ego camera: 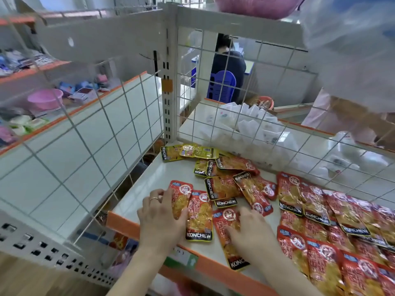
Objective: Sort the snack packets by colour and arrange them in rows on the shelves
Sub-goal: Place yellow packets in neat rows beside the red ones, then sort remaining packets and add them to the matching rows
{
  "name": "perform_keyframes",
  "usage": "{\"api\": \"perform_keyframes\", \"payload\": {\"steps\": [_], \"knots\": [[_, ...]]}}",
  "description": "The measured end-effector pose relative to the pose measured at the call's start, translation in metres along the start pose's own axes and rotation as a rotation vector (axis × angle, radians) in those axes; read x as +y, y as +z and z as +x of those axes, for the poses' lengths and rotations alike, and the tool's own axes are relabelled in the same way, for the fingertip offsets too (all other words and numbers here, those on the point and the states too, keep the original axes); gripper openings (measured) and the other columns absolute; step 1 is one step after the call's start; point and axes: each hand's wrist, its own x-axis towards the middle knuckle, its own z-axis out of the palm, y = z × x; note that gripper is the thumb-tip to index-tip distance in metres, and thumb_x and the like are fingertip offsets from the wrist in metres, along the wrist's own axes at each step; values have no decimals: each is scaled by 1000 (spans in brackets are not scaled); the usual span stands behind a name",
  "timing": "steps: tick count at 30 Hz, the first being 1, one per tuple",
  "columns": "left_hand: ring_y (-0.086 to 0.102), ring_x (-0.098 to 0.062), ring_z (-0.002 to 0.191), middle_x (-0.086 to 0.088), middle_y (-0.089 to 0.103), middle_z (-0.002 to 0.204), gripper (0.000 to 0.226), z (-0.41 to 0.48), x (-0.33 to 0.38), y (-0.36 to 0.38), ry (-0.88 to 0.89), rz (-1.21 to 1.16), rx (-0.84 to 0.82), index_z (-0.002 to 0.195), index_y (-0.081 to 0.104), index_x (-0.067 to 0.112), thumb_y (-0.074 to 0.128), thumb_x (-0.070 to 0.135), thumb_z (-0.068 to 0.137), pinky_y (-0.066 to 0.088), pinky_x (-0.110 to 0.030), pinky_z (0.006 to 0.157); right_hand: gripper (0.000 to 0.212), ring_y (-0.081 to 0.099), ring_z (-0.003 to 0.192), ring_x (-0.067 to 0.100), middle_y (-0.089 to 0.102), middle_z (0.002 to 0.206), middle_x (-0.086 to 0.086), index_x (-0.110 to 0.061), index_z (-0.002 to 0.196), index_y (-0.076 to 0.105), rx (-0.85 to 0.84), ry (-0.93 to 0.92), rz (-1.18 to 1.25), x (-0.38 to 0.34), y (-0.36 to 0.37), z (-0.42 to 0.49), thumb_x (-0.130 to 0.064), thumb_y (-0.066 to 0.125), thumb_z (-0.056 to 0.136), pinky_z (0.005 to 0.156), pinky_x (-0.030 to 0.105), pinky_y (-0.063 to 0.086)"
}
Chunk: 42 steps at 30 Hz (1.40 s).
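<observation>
Red snack packets lie on a white shelf [158, 178] with an orange front edge. My left hand [162, 218] rests with straight fingers on the left side of a red packet [180, 196]; a second red packet [199, 216] overlaps it. My right hand [250, 229] presses flat on another red packet [229, 240] near the front edge. A loose heap of red packets [237, 184] sits behind them. Yellow packets [188, 152] lie in the back corner. Overlapping rows of red packets [324, 231] cover the right side.
White wire mesh [102, 129] walls the shelf at the left and back. White packets [252, 122] lie on the shelf behind the mesh. A person in dark clothes [228, 67] sits on a blue chair beyond. A pink basin [46, 99] stands on shelves at the left.
</observation>
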Motion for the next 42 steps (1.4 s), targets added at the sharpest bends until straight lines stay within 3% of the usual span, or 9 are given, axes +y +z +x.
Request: {"api": "perform_keyframes", "payload": {"steps": [7,11,17,22,26,34,36,39,42], "knots": [[53,-21,109,0,49,121,53,-2,-6,-6,9,-166,50,127,56,23,77,36,80,47,-34,93,32,54,101,21,57,110,4,-17,100,45,51,-52,66,-28,6,8,-45,61,94,79,29,40],[51,4,88,6,44,113,57,-2,-4,-19,-58,-389,45,126,44,32,79,33,82,44,-9,69,36,48,85,17,59,99,3,-15,94,46,37,-31,98,-30,5,12,-45,65,91,71,28,37],[65,11,76,15,65,97,56,0,-4,-39,-232,-748,-97,126,38,42,75,25,87,50,-13,57,18,67,68,5,70,78,-7,-20,79,64,-196,29,462,-9,-7,18,-34,73,88,61,22,52],[70,-13,92,10,69,102,34,-6,3,-41,-324,-913,-133,120,51,41,62,18,97,57,-42,86,17,65,80,5,66,89,-9,-28,85,55,-322,17,593,6,-23,12,-19,66,94,68,21,55],[72,-24,90,0,74,99,20,-13,6,-37,-418,-979,-79,105,61,33,66,17,95,55,-53,88,9,70,84,12,70,95,-5,-27,98,68,-291,-95,507,18,-30,8,-21,68,91,81,34,60],[68,-19,83,3,74,78,19,-43,44,-31,-342,-999,-83,94,67,17,67,-1,87,45,-29,69,10,70,85,6,74,91,-9,-30,96,72,-149,-253,685,59,-47,-12,-22,70,90,80,25,57],[68,-19,81,1,74,79,21,-50,59,-25,-311,-1012,-96,93,67,15,67,-4,85,45,-27,68,14,71,87,7,76,92,-8,-28,100,72,-154,-239,829,76,-53,-19,-18,71,90,77,18,55],[70,-24,86,1,75,82,24,-59,83,-14,-278,-1041,-125,96,67,16,69,-4,84,48,-32,73,28,72,97,19,76,99,-1,-17,113,70,-119,-204,998,105,-60,-30,-17,75,86,86,28,58],[69,-28,96,-2,74,92,26,-68,110,2,-257,-1090,-160,102,64,18,71,-1,86,50,-37,80,16,72,95,19,77,97,0,-21,102,73,-55,-232,1064,136,-73,-43,-13,71,88,84,29,58]]}}
